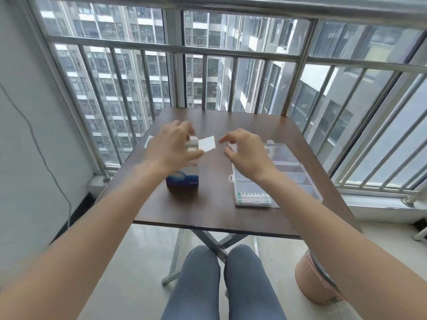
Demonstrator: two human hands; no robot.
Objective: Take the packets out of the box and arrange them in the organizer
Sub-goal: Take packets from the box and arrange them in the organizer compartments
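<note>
Your left hand grips the upright box at frame centre, steadying it with its flap open, while your right hand hovers empty, fingers loosely curled, beside the flap, above the organizer at centre right; packets aren't visible.

Head view — forward, downward, close

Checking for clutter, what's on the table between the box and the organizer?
Head view: bare brown table between the box and the clear organizer.
</note>
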